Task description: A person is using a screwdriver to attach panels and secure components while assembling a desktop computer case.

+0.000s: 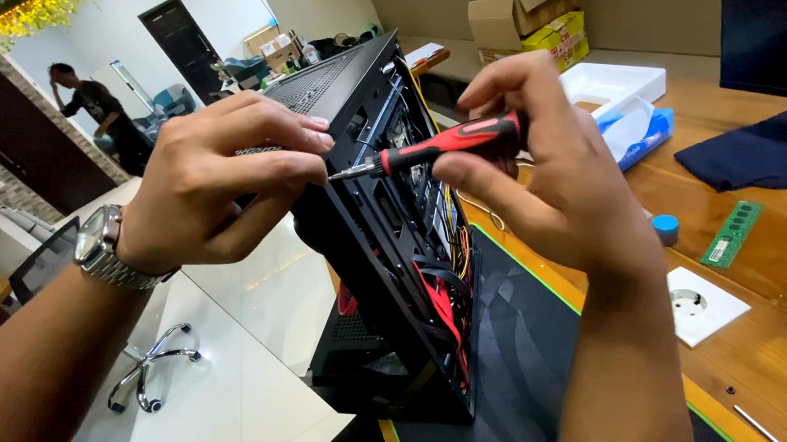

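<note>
My right hand (557,175) grips a red and black screwdriver (441,147), its metal tip pointing left. My left hand (220,182), with a metal wristwatch on the wrist, pinches its fingertips together at that tip; whatever is between them is too small to see. Both hands hover in front of a black computer case (388,270) that stands tilted on the near edge of a dark desk mat (525,364). Red and yellow cables show inside the case.
On the wooden table (775,343) lie two green memory sticks (733,233), a white socket plate (703,306), a blue cap (666,227), a dark cloth (767,150), a white tray (617,84) and cardboard boxes (526,14). A person stands far left (95,108). White floor lies below.
</note>
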